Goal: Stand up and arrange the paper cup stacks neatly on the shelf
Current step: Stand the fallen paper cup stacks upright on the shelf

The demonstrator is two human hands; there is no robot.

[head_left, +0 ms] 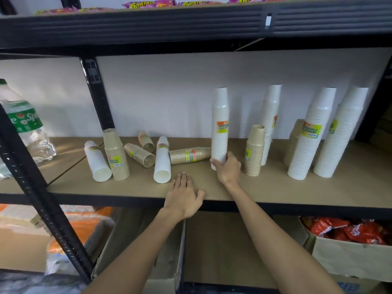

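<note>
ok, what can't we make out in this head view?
Head view.
Brown stack at right: mostly hidden behind a tall white stack.
Right hand: fingers behind the held white stack hidden by it.
Bottle: cut by the left edge and black post.
Snack packets: cut by the top edge.
Label text: too small.

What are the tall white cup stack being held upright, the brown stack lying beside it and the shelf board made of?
White cup stack: probably paper, smooth white with a faint sheen, lined by thin cup rims.
Brown stack: likely kraft paper, dull tan, ribbed by cup rims.
Shelf board: looks like fibreboard, flat matte brown, no grain visible.
</note>
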